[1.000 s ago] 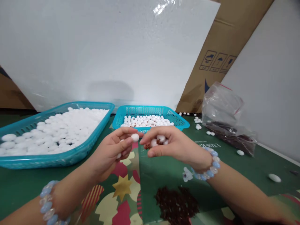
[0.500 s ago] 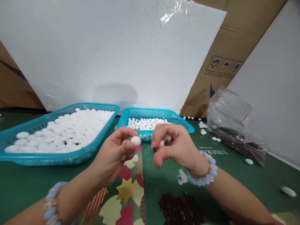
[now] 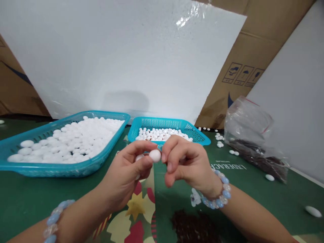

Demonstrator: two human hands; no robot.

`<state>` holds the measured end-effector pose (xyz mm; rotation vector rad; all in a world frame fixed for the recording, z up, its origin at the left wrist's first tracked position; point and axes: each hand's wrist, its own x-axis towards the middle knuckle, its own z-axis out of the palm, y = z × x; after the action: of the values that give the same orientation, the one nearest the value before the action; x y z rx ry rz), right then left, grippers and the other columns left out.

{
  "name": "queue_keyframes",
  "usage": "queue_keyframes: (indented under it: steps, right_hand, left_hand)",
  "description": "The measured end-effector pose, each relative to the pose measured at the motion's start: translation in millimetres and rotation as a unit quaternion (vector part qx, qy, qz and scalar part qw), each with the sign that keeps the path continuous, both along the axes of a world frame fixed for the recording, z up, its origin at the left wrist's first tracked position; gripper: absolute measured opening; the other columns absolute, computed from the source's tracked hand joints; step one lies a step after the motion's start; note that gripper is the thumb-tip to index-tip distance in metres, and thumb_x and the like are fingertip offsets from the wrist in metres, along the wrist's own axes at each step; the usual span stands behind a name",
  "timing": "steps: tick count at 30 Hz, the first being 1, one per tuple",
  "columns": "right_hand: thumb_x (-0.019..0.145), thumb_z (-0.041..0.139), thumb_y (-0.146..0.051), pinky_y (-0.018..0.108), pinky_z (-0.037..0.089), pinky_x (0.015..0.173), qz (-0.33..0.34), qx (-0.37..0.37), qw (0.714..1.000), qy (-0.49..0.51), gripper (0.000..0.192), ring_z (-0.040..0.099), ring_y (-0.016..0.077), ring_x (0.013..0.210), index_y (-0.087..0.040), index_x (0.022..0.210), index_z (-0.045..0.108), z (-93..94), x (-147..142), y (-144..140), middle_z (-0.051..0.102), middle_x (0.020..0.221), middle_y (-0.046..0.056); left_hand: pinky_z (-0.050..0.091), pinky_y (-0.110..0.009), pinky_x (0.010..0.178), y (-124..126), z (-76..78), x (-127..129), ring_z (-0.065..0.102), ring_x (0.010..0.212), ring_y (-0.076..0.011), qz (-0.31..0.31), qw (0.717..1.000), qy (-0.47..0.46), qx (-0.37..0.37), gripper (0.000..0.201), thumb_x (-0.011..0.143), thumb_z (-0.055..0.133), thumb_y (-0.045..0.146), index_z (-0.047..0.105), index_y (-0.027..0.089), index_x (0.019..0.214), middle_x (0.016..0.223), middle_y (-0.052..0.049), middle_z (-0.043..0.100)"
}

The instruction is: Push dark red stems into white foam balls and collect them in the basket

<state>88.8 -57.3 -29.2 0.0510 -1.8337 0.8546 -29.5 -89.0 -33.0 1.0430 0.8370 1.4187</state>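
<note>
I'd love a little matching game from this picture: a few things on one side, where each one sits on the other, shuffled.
Things:
1. white bead
2. large basket
3. plastic bag
4. dark pile

Places:
A. far right, by the cardboard
B. pinched in the left hand, touching the right hand
C. on the mat, below the right wrist
D. far left, full of white pieces

Pairs: 1-B, 2-D, 3-A, 4-C
</note>
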Motion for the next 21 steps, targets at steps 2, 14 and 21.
queue_keyframes:
  steps: [2,14,21]
  right_hand:
    - [0.060,0.058,-0.023,0.013,0.038,0.048,-0.002,-0.008,1.000,0.000,0.018,0.043,0.0028,0.053,-0.016,0.049,0.045,0.8,-0.2,-0.4,0.044,0.056,-0.004]
    - [0.062,0.057,-0.019,0.013,0.042,0.047,-0.088,-0.040,0.994,0.050,0.017,0.046,0.0034,0.058,-0.031,0.074,0.060,-2.6,6.5,5.7,0.048,0.063,-0.003]
    - [0.062,0.055,-0.009,0.008,0.041,0.035,-0.006,-0.114,0.992,0.045,0.011,0.047,0.0008,0.042,-0.020,0.061,0.057,1.6,4.7,1.4,0.048,0.057,-0.005]
  left_hand:
    - [0.022,-0.014,0.033,-0.2,0.7,-0.2,0.030,0.036,-0.0017,0.007,1.000,-0.003,0.001,0.016,0.043,0.064,0.029,0.056,0.021,0.054,0.050,0.004,0.044]
    - [0.020,-0.011,0.031,3.2,-1.6,-3.9,0.027,0.031,-0.0007,0.013,0.999,-0.013,0.037,0.013,0.047,0.063,0.030,0.057,0.021,0.056,0.034,0.008,0.034]
    - [0.021,-0.011,0.030,4.8,-3.4,-4.5,0.027,0.032,-0.0010,0.047,0.998,0.013,0.027,0.013,0.047,0.062,0.028,0.058,0.020,0.056,0.035,0.006,0.038]
